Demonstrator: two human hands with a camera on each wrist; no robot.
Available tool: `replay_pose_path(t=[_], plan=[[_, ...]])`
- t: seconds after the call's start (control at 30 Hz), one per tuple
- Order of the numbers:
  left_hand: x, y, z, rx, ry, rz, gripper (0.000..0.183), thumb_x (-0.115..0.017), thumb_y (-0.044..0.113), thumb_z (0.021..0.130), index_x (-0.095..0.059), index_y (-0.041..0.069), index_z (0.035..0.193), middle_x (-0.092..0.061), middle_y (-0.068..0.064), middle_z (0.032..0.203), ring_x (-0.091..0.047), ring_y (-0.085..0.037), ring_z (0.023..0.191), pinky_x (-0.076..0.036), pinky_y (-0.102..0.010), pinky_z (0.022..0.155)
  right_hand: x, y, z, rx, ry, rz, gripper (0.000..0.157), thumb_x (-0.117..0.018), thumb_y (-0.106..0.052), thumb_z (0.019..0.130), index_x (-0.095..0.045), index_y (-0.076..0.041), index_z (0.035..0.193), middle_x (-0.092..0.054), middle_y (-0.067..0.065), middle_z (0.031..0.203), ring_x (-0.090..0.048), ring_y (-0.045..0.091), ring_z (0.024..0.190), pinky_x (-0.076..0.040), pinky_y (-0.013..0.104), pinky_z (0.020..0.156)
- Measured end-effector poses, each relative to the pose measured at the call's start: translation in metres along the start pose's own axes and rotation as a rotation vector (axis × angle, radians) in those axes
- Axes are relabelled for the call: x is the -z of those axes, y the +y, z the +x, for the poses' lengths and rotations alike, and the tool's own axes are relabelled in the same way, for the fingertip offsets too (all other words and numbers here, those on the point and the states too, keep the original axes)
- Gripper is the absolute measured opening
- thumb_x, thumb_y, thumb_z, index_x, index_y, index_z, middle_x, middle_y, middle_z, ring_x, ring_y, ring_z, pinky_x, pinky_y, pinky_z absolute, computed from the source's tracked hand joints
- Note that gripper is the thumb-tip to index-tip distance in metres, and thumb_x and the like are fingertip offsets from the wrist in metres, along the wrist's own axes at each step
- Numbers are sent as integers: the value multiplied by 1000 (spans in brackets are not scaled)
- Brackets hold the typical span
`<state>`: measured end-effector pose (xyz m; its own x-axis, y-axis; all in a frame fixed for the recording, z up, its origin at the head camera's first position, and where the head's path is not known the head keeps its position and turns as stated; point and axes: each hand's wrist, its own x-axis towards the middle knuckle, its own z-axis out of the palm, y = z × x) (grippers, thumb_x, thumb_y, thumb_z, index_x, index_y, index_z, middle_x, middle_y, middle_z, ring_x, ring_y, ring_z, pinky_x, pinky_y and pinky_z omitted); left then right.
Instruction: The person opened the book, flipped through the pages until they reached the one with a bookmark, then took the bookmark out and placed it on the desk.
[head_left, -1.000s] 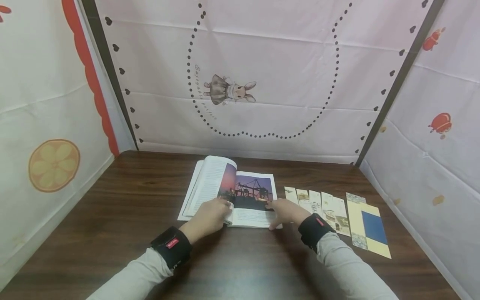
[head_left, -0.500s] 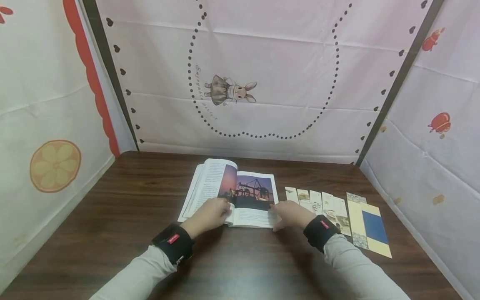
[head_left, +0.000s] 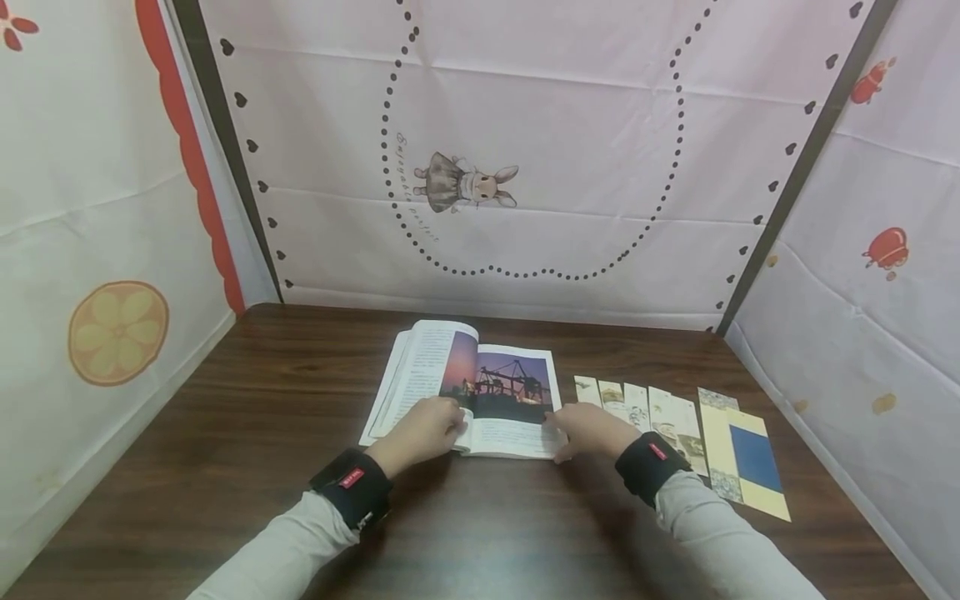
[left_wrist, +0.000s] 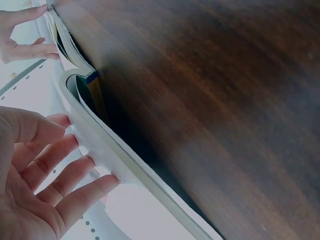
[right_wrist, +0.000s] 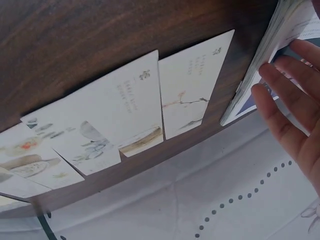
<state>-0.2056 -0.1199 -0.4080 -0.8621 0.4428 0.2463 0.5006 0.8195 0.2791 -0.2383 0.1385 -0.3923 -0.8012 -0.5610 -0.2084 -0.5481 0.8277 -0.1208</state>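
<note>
A thick book lies open on the table, with a photo of cranes across its right page and the left page block arched up. My left hand rests its fingertips on the left page near the fold. In the left wrist view those fingers are spread and touch the white page. My right hand is at the lower right corner of the book, its fingertips on the page margin. The right wrist view shows its fingers extended over the page; the thumb is mostly out of that view.
Several illustrated paper cards lie overlapping in a row right of the book. Farther right is a cream and blue paper piece over a patterned strip. Printed fabric walls enclose the dark wooden table.
My right hand has slid slightly right, from the photo to the page's edge. The arched left pages have sunk a little. My left hand has hardly moved.
</note>
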Motion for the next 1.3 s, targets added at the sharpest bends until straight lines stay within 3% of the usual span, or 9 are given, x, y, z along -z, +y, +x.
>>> replay_pose_path(t=[0.2, 0.37, 0.53, 0.63, 0.7, 0.87, 1.07, 1.13, 1.3], plan=[[1, -3, 1, -82, 43, 34, 11, -64, -2, 74, -67, 7, 69, -58, 0, 63, -46, -11, 56, -43, -26, 57, 3, 3, 0, 14, -1, 20, 41, -80, -19, 74, -68, -7, 112, -69, 6, 92, -55, 15, 75, -48, 33, 73], [2, -3, 2, -89, 35, 36, 13, -64, -2, 75, -65, 7, 66, -56, 1, 61, -44, -10, 55, -41, -25, 56, 6, 7, -5, 159, 56, -69, 17, -70, -10, 83, -71, -8, 100, -71, 6, 90, -63, 16, 76, -52, 32, 73], [2, 0, -1, -51, 18, 9, 7, -64, 2, 76, -70, 5, 76, -63, -3, 70, -57, -16, 63, -48, -29, 62, 6, 7, -3, 254, 199, -190, 6, -68, -8, 83, -71, -9, 88, -71, 1, 77, -63, 11, 65, -51, 25, 62], [2, 2, -3, -1, 9, -38, 22, -64, 7, 77, -72, 3, 97, -70, -8, 87, -63, -19, 74, -52, -32, 67, 9, 4, 0, 274, 295, -223, 5, -71, -8, 81, -71, -9, 86, -71, 1, 75, -65, 11, 65, -52, 24, 61], [2, 4, -3, 30, 14, -52, 33, -65, 13, 78, -69, 3, 110, -70, -9, 92, -60, -17, 74, -50, -30, 67, 13, 2, 2, 298, 372, -236, 7, -72, -6, 78, -71, -9, 85, -71, 1, 74, -66, 11, 66, -53, 24, 62], [0, 10, -2, 72, 42, -32, 51, -68, 32, 83, -59, 6, 127, -64, -8, 78, -44, -14, 59, -34, -26, 53, 23, -8, 2, 364, 582, -266, 10, -73, -7, 78, -70, -10, 88, -71, 0, 80, -65, 12, 74, -53, 26, 69], [-1, 19, -2, 180, 60, -13, 64, -69, 54, 78, -63, 8, 123, -69, -12, 110, -62, -24, 86, -51, -36, 68, 33, -26, 0, 415, 799, -322, 15, -74, -8, 77, -70, -9, 92, -72, 1, 88, -66, 15, 87, -53, 28, 81], [-2, 23, 0, 208, 72, -5, 64, -69, 57, 76, -67, 8, 117, -70, -11, 109, -64, -26, 92, -53, -38, 71, 35, -30, 1, 424, 853, -318, 15, -74, -6, 77, -70, -9, 91, -72, 1, 89, -66, 15, 88, -53, 28, 82], [-3, 33, 4, 258, 122, 28, 50, -70, 51, 77, -74, 7, 99, -72, -9, 92, -64, -24, 82, -52, -37, 62, 40, -39, 7, 480, 954, -318, 16, -75, -2, 75, -70, -9, 89, -72, 1, 88, -67, 16, 89, -53, 29, 84]])
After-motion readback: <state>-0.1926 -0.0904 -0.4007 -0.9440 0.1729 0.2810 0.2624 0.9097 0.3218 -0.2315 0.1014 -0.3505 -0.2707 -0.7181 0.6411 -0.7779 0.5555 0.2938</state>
